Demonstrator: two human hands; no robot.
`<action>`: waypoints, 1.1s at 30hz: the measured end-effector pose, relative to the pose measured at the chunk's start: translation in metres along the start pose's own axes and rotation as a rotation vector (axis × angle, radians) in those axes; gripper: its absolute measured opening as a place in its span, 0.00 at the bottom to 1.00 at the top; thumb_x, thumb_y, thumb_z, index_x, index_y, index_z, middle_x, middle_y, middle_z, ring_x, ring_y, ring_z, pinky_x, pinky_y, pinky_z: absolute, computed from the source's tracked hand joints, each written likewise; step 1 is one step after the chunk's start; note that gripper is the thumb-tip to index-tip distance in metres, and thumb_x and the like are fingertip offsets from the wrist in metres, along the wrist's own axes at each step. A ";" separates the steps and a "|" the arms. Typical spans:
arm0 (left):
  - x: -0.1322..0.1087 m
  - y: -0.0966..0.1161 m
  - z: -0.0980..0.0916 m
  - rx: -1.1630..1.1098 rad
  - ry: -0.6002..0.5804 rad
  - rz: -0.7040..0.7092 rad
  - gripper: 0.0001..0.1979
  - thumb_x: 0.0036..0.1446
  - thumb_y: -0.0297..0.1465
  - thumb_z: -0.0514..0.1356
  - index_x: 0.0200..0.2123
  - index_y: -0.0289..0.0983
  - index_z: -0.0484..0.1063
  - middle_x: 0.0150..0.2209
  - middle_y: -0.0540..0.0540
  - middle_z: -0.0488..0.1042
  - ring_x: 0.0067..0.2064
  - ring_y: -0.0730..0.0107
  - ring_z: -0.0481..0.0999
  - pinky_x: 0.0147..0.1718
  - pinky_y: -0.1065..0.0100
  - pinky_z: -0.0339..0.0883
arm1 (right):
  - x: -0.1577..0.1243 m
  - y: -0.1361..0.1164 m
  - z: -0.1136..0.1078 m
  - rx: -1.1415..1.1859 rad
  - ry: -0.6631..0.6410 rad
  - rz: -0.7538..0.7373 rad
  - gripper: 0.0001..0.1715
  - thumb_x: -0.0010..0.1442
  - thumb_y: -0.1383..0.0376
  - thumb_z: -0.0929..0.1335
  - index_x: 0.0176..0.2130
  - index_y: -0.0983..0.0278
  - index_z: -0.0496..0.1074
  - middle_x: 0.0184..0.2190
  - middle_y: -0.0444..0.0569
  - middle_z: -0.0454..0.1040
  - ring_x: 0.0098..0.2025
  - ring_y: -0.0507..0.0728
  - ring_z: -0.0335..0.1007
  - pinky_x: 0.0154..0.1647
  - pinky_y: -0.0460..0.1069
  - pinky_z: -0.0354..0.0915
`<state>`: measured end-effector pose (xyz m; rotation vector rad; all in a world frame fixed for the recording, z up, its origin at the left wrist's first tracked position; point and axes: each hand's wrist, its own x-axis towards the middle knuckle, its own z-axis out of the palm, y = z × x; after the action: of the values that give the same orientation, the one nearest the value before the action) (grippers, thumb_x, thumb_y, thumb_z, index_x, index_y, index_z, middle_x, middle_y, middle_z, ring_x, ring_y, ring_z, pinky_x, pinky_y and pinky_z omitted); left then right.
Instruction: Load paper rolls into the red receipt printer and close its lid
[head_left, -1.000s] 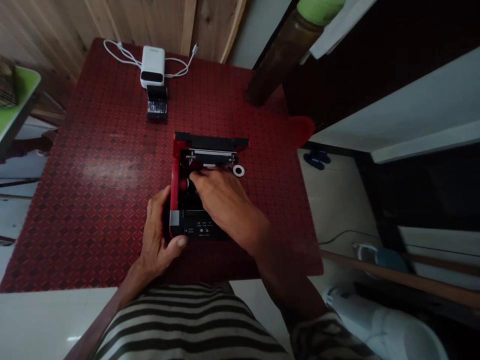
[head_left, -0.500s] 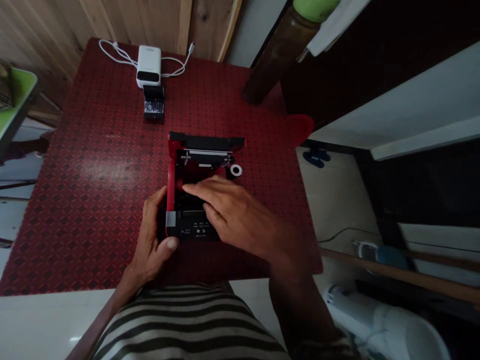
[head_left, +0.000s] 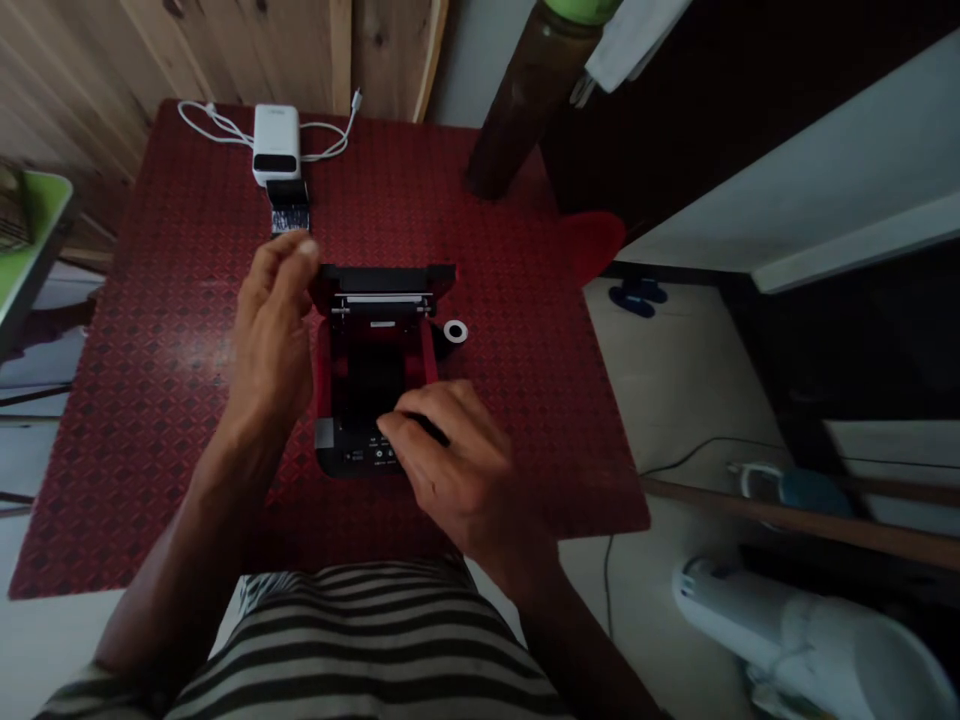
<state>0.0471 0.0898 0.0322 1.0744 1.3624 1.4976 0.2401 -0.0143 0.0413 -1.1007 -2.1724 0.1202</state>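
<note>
In the middle of the frame, 1 red-and-black device (head_left: 382,345) stands on 1 red patterned table (head_left: 142,430), its 1 black lid (head_left: 384,281) raised. Of the person's 2 hands, the left hand (head_left: 271,325) is at the lid's left corner, fingers curled; whether they grip it I cannot tell. The right hand (head_left: 459,458) is at the device's front right, over its button panel (head_left: 361,450), thumb and forefinger brought together; whether anything is between them I cannot tell. Just right of the device lies 1 black roll with a white ring (head_left: 448,341). Toward the upper left are 1 white box (head_left: 276,148) with white cable (head_left: 350,121) on 2 sides, and 1 small black object (head_left: 289,203) touching or just below it. At upper centre-right stands 1 brown bottle (head_left: 523,100) with 1 green cap (head_left: 581,8). Right of the table, 2 blue slippers (head_left: 631,303) lie on the floor.
</note>
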 end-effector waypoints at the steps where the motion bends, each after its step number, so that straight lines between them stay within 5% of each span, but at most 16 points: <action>1: 0.000 0.003 0.002 -0.028 0.003 -0.046 0.16 0.71 0.43 0.65 0.53 0.40 0.82 0.54 0.39 0.81 0.57 0.51 0.79 0.59 0.52 0.70 | -0.005 -0.002 0.001 -0.020 0.023 -0.002 0.14 0.78 0.77 0.70 0.45 0.63 0.83 0.42 0.50 0.86 0.45 0.57 0.79 0.48 0.52 0.79; 5: -0.024 0.011 -0.008 -0.115 0.039 -0.144 0.14 0.55 0.37 0.71 0.46 0.43 0.83 0.64 0.42 0.79 0.71 0.46 0.74 0.69 0.49 0.68 | -0.020 -0.009 0.006 -0.152 0.111 -0.002 0.12 0.75 0.77 0.72 0.49 0.62 0.83 0.56 0.54 0.89 0.60 0.60 0.81 0.61 0.56 0.78; 9: -0.066 0.008 -0.030 -0.066 -0.051 -0.206 0.19 0.55 0.36 0.75 0.51 0.46 0.84 0.69 0.44 0.78 0.77 0.41 0.70 0.75 0.44 0.67 | -0.026 -0.007 0.008 -0.219 0.136 -0.018 0.15 0.75 0.75 0.73 0.51 0.56 0.83 0.69 0.49 0.84 0.73 0.62 0.76 0.72 0.59 0.73; 14: -0.095 -0.005 -0.044 -0.037 -0.098 -0.483 0.33 0.57 0.42 0.77 0.65 0.43 0.81 0.64 0.38 0.84 0.69 0.34 0.81 0.66 0.40 0.78 | -0.026 0.000 0.009 -0.093 0.016 0.001 0.15 0.79 0.74 0.69 0.51 0.57 0.83 0.63 0.50 0.88 0.68 0.60 0.84 0.72 0.60 0.74; 28: -0.102 -0.015 -0.047 -0.043 -0.120 -0.469 0.35 0.64 0.45 0.77 0.71 0.44 0.80 0.70 0.40 0.82 0.72 0.38 0.79 0.75 0.39 0.70 | -0.018 -0.004 0.004 0.022 -0.019 0.098 0.13 0.77 0.75 0.70 0.54 0.61 0.82 0.60 0.53 0.90 0.65 0.61 0.87 0.68 0.59 0.79; 33: -0.110 -0.023 -0.054 0.021 -0.136 -0.405 0.33 0.68 0.49 0.74 0.73 0.48 0.79 0.70 0.42 0.82 0.73 0.38 0.79 0.75 0.38 0.69 | -0.029 -0.001 0.007 0.106 0.019 0.105 0.20 0.77 0.74 0.71 0.64 0.60 0.77 0.61 0.55 0.89 0.68 0.62 0.85 0.69 0.62 0.80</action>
<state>0.0283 -0.0298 -0.0005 0.8335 1.4022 1.0971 0.2465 -0.0348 0.0213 -1.1498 -2.0666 0.2679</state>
